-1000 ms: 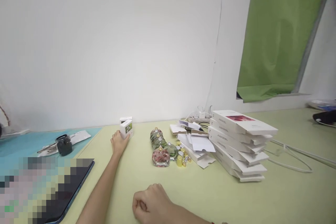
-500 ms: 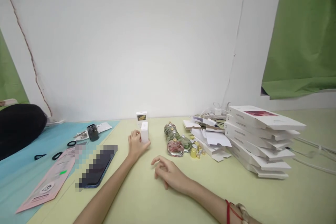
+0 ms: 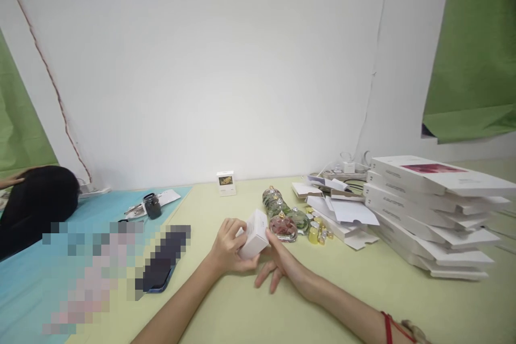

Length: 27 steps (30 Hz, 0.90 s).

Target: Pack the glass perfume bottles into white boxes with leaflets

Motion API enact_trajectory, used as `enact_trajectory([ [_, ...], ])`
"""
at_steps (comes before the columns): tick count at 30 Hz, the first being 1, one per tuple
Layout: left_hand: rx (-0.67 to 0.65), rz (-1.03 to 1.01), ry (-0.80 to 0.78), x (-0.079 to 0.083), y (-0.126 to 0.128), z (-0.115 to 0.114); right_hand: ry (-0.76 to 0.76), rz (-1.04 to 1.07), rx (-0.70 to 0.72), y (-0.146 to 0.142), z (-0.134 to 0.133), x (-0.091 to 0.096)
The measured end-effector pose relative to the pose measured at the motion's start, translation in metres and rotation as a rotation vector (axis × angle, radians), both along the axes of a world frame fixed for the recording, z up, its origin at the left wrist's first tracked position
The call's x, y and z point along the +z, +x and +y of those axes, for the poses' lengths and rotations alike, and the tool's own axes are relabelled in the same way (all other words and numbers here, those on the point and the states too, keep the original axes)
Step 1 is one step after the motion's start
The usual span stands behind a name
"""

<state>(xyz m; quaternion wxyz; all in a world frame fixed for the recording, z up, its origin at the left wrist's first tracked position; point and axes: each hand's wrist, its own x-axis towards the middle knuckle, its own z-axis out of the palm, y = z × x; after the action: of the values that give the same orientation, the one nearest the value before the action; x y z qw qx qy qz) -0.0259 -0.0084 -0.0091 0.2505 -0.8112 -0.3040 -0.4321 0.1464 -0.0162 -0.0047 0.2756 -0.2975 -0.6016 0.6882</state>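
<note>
My left hand [image 3: 231,247] grips a small white box [image 3: 255,234] by its left side and lower edge, holding it tilted above the yellow-green table cover. From the right, my right hand [image 3: 282,266] meets the same box, its thumb on the right side and a finger partly hidden behind the lower corner. Its other fingers hang spread below. Just behind stand clear rounded bottles, a reddish one [image 3: 282,227] in front and green ones [image 3: 274,204] in a row. Yellow and silver caps [image 3: 314,231] lie to their right.
Another white box with a picture [image 3: 226,184] stands near the wall. Flattened white cartons [image 3: 350,212] and a tall stack of flat white boxes [image 3: 415,215] occupy the right. A phone [image 3: 161,279] and a dark jar [image 3: 152,206] lie left. Another person's arm [image 3: 12,180] shows far left.
My left hand has lifted the white box off the table and brought it nearer and to the right, tilting it. My right hand has come up to touch it.
</note>
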Motion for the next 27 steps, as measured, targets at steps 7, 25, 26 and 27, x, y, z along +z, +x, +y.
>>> enact_trajectory([
  [7, -0.020, 0.231, -0.037, -0.001, -0.003, -0.002, -0.133, -0.020, -0.115, -0.001, 0.001, -0.003],
  [25, -0.071, 0.072, -0.305, 0.007, -0.005, -0.004, 0.222, 0.019, -0.141, 0.003, -0.015, 0.000],
  [26, -0.067, 0.075, -0.315, 0.007, -0.005, -0.004, 0.211, 0.024, -0.139, 0.003, -0.015, 0.000],
  [27, -0.059, 0.077, -0.328, 0.007, -0.005, -0.003, 0.205, 0.030, -0.140, 0.002, -0.015, 0.000],
])
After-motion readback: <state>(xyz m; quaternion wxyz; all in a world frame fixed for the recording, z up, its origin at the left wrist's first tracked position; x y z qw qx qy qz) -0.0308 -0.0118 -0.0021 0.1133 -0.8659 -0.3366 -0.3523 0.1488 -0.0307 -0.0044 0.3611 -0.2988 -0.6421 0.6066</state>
